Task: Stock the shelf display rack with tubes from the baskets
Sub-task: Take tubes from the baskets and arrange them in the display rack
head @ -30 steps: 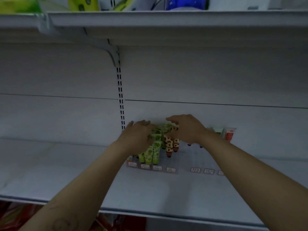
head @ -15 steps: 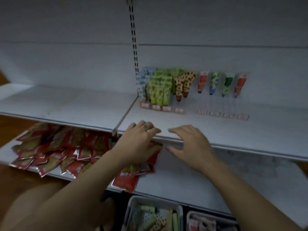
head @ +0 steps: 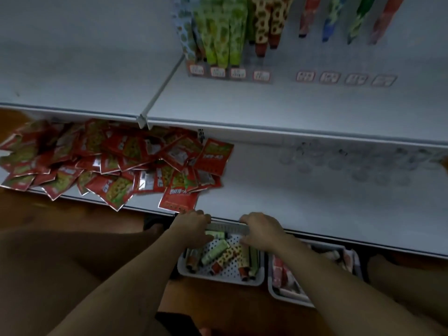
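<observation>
Low in the centre of the frame, we look down on a person's two bare hands reaching into a white perforated basket (head: pixel 219 279) that sits on the brown floor (head: pixel 218 304), partly under the front edge of the lower shelf (head: pixel 315 202). The left hand (head: pixel 194 227) is over the basket's upper-left corner, fingers bent downward onto a pale green tube. We cannot tell whether they grip it or only touch it. The right hand (head: pixel 263 230) is at the basket's upper right, fingers curled down toward the far rim. Its hold, if any, is hidden from us.

The loose tubes (head: pixel 214 252), green, spotted yellow and red-capped, lie flat and jumbled on the basket floor between and below the two hands. A second basket (head: pixel 274 287) stands just beside it to the right, its contents blurred and partly hidden by the right forearm.

At the top centre of the frame, the display rack (head: pixel 247 59) stands on the upper shelf (head: pixel 291 112), its left rows packed with upright stocked tubes (head: pixel 219 30). Four single tubes (head: pixel 332 20) stand apart to their right. Price labels (head: pixel 217 72) run along the rack's front.

At the centre left, red sachets (head: pixel 109 161) lie heaped on the lower shelf.
</observation>
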The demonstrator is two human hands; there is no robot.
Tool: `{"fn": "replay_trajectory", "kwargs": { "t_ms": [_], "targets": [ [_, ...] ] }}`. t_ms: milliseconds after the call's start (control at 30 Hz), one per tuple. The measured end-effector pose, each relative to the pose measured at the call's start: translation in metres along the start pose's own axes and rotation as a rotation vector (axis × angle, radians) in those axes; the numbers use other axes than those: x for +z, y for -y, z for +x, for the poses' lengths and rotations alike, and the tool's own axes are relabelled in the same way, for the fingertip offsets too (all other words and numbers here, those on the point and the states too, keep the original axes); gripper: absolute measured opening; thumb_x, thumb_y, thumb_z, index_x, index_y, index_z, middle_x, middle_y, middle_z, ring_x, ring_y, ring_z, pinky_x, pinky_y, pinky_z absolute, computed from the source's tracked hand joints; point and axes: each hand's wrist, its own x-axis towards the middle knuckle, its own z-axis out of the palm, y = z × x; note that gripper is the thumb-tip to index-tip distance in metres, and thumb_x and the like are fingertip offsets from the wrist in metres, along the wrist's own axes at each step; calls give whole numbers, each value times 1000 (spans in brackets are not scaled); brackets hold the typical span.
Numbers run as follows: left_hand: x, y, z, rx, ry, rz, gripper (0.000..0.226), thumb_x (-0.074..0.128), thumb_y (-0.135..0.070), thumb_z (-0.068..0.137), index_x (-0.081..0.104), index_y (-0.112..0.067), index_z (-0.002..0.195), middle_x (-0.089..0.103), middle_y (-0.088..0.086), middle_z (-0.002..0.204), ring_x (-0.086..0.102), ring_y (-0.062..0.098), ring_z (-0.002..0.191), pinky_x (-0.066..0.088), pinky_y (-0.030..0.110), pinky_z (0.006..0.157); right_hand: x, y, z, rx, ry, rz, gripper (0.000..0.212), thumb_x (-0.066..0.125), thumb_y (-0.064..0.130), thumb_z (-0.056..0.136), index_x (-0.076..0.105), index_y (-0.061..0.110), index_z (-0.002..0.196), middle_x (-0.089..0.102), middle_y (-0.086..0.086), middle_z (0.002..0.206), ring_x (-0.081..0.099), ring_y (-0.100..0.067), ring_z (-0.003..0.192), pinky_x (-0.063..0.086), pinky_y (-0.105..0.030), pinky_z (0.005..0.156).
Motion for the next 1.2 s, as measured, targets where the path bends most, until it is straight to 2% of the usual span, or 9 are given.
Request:
{"fn": "replay_trajectory", "kwargs": {
  "t_ms": [133, 233, 300, 367, 467, 667, 800, 1033, 1200],
  "targets": [
    [24, 1, 27, -7, 81, 10, 40, 54, -42, 87, 54, -21, 121, 57, 6, 123, 54, 26, 113, 44, 38, 92, 41, -3, 24, 1, 132, 22, 37, 58, 25, 88, 56, 16, 125, 63, -8, 105, 60, -26, 92, 53, -34, 74],
    [51, -10, 44, -14, 152, 41, 37, 55, -34, 89, 54, -16, 121, 58, 9, 124, 55, 27, 115, 45, 39, 93, 66, -7, 36, 10, 206, -57, 8, 52, 10, 89, 60, 12, 90, 58, -10, 81, 58, -25, 71, 47, -29, 55],
    [73, -18, 53, -35, 216, 56, 37, 55, -31, 91, 52, -13, 122, 57, 10, 123, 57, 28, 113, 47, 40, 89, 79, -8, 42, 19, 234, -107, 11, 51, 4, 88, 60, 10, 85, 50, -7, 73, 48, -20, 62, 43, -29, 55],
    [92, -24, 62, -64, 282, 72, 38, 56, -29, 92, 50, -13, 125, 58, 11, 121, 59, 28, 108, 49, 40, 83, 91, -9, 49, 29, 235, -190, 18, 51, 5, 88, 64, 9, 100, 59, -11, 92, 55, -26, 86, 47, -37, 82],
    [113, -24, 70, -79, 323, 119, 43, 52, -29, 95, 42, -13, 133, 55, 12, 125, 56, 28, 114, 46, 38, 86, 104, -5, 57, 59, 278, -349, 25, 47, 15, 93, 64, 11, 112, 59, -15, 118, 47, -32, 115, 28, -43, 105],
    [139, -23, 78, -107, 331, 181, 48, 46, -17, 93, 37, -14, 140, 61, 10, 120, 52, 29, 117, 38, 41, 100, 129, 6, 72, 149, 400, -523, 37, 45, 28, 96, 52, 9, 128, 48, -20, 132, 40, -33, 122, 24, -45, 105],
    [146, -24, 81, -146, 330, 116, 46, 52, -25, 93, 41, -10, 135, 61, 11, 121, 50, 30, 121, 37, 43, 105, 138, -1, 76, 206, 365, -465, 59, 49, 32, 95, 31, 7, 145, 14, -35, 151, 16, -44, 139, 11, -48, 114],
    [153, -24, 83, -198, 332, -11, 61, 57, -31, 91, 27, -6, 137, 46, 17, 134, 46, 32, 123, 38, 42, 101, 129, -7, 79, 184, 232, -316, 70, 62, 20, 84, 28, 2, 142, 38, -28, 140, 35, -38, 128, 24, -44, 109],
    [152, -29, 85, -186, 367, -51, 61, 55, -32, 92, 27, -5, 139, 47, 19, 135, 45, 34, 124, 39, 43, 101, 129, -5, 76, 188, 261, -323, 85, 62, 23, 87, 7, -1, 149, 14, -36, 150, 19, -44, 139, 17, -46, 114]
  ]
}}
